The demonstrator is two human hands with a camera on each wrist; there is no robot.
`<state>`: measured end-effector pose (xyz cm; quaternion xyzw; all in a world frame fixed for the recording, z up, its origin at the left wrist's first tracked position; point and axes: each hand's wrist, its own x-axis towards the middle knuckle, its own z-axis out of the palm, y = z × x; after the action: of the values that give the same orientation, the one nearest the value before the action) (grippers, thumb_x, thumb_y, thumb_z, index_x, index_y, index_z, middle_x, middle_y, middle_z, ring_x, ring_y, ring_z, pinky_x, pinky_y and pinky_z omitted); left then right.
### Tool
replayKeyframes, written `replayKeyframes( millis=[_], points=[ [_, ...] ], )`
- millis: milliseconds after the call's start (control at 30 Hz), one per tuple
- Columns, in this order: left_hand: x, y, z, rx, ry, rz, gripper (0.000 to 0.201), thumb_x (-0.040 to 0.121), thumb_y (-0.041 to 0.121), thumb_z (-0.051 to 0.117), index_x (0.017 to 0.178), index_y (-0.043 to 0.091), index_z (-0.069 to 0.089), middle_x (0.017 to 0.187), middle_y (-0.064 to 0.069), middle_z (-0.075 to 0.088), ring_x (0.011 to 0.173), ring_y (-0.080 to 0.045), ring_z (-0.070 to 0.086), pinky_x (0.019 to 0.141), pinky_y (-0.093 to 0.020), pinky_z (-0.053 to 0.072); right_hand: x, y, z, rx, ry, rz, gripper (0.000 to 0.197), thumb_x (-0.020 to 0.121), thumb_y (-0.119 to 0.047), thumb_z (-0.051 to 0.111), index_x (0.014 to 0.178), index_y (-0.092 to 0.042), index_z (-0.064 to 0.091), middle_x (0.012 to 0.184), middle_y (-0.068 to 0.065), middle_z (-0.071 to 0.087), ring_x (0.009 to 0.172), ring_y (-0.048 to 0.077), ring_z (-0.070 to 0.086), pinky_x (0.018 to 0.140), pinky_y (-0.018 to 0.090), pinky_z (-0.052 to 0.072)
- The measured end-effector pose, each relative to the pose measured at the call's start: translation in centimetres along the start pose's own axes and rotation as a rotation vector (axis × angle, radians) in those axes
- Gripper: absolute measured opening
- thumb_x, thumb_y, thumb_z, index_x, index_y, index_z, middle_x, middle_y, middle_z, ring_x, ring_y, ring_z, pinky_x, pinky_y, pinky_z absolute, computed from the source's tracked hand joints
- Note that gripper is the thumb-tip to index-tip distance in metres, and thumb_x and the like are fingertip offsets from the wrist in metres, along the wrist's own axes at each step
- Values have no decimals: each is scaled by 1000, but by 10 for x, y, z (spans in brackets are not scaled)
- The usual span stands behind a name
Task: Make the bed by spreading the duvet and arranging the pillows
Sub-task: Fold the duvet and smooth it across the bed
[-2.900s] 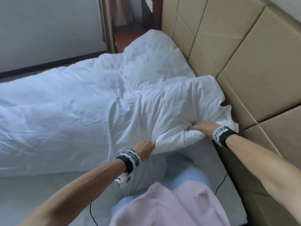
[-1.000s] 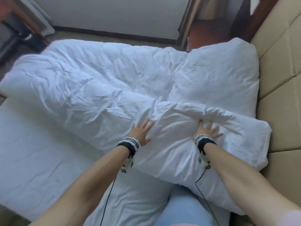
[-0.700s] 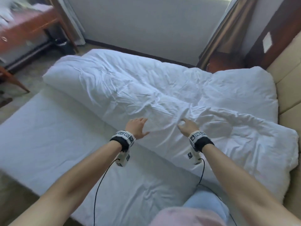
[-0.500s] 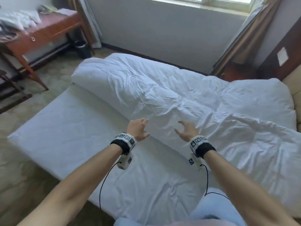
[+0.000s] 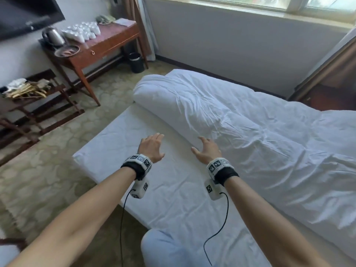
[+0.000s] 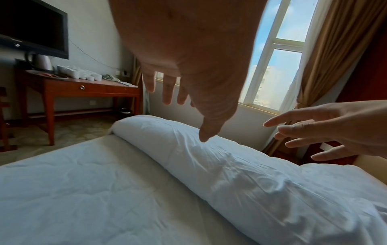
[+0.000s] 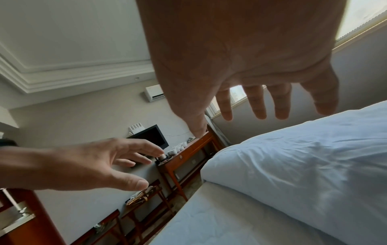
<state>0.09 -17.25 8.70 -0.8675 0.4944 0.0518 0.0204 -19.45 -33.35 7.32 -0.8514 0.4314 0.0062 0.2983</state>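
While both arms reach forward over the bed (image 5: 173, 189), the left hand (image 5: 151, 146) and right hand (image 5: 207, 151) hover with fingers spread, holding nothing. Just beyond the right hand lies the white duvet (image 5: 240, 128), bunched in a long roll along the far half of the bed. Past the duvet's end stands a wooden side surface (image 5: 107, 41) carrying a kettle (image 5: 53, 36) and cups (image 5: 82, 30).

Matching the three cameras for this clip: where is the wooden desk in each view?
Head: wooden desk at upper left, beyond the bed's foot.
Left wrist: middle left, under the television.
Right wrist: small, tilted, centre.
Shared landmark: the folded duvet's rounded end.
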Motion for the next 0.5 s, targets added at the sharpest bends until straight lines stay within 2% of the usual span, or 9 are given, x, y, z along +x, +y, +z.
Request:
replayKeyframes(
  millis=[133, 233, 367, 500],
  points=[
    [10, -83, 0, -15, -8, -53, 82, 83, 50, 71, 151, 21, 34, 150, 0, 44, 134, -24, 46, 109, -41, 38, 43, -69, 36, -19, -11, -46, 73, 89, -62, 61, 151, -35, 35, 152, 5, 42, 141, 31, 41, 111, 61, 38],
    [26, -166, 14, 10, -32, -74, 81, 82, 49, 71, 150, 21, 36, 148, 1, 45, 134, -23, 46, 110, -39, 36, 87, -122, 76, -46, -7, -86, 76, 87, -65, 60, 152, -34, 34, 152, 5, 42, 141, 31, 41, 111, 59, 40],
    [78, -293, 27, 60, -50, -80, 83, 83, 49, 70, 151, 22, 33, 152, 3, 41, 137, -21, 42, 112, -37, 32, 165, -198, 136, -82, 10, -101, 79, 87, -64, 61, 154, -35, 30, 159, 7, 34, 146, 31, 33, 115, 58, 34],
    [140, -406, 12, 87, -56, -43, 83, 82, 47, 71, 151, 21, 33, 156, 0, 37, 139, -22, 41, 111, -38, 32, 227, -284, 175, -116, 14, -81, 82, 87, -62, 64, 155, -37, 27, 164, 7, 25, 150, 31, 25, 117, 60, 29]
  ],
)
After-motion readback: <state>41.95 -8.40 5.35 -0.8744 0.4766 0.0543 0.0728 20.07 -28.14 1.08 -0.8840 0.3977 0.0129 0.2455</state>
